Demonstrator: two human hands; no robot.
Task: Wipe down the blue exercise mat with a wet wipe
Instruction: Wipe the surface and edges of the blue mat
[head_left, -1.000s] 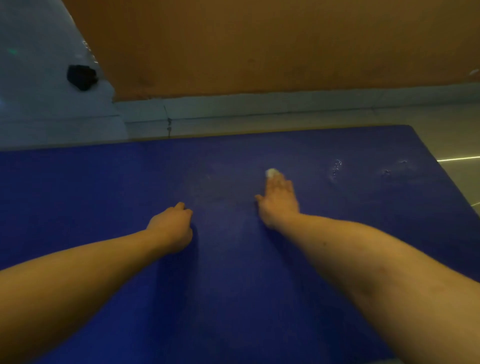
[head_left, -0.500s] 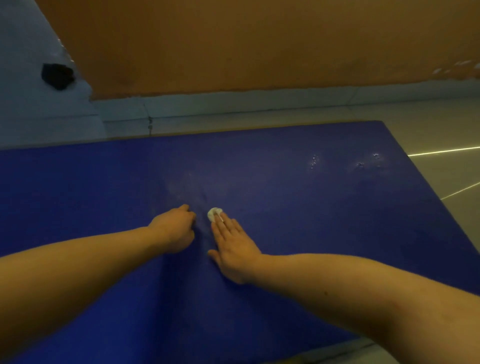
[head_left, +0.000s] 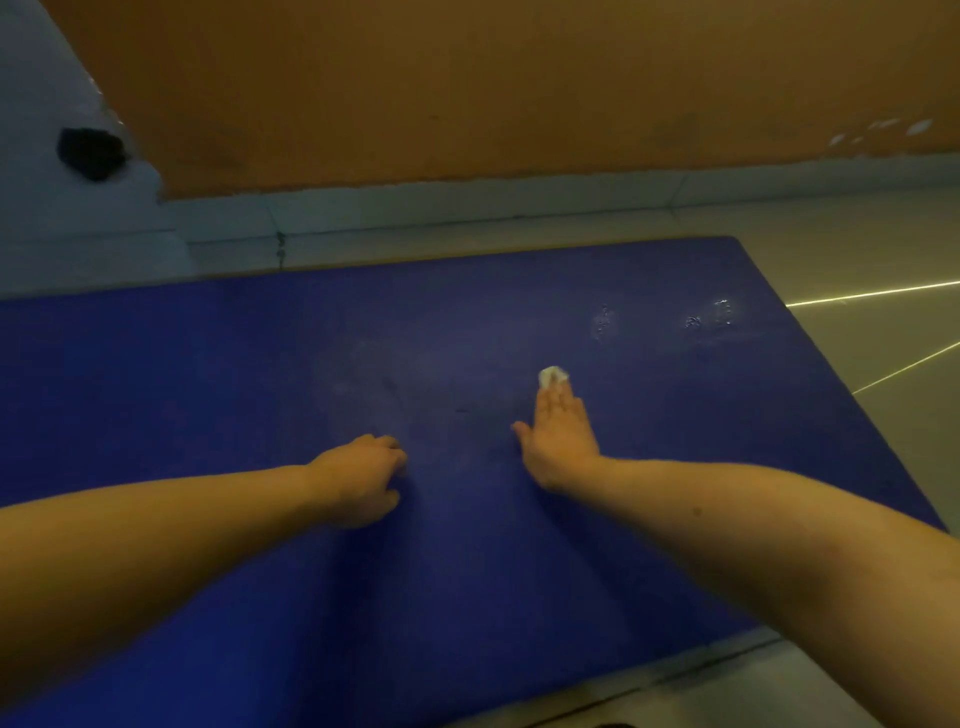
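Right hand (head_left: 558, 436) lies flat on the blue mat (head_left: 208, 364), fingers straight and together. The wet wipe (head_left: 552, 376) is pressed under its fingertips. Left hand (head_left: 358, 478) rests on the mat nearby, fingers curled, holding nothing.

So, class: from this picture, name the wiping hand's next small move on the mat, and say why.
Probably slide the right hand, flat on the wet wipe, toward the far right of the blue mat: droplets glisten there, beyond the wipe.

L grip (head_left: 358, 480) curled into fist, R grip (head_left: 558, 439) flat – fingers (head_left: 558, 405) straight, palm down
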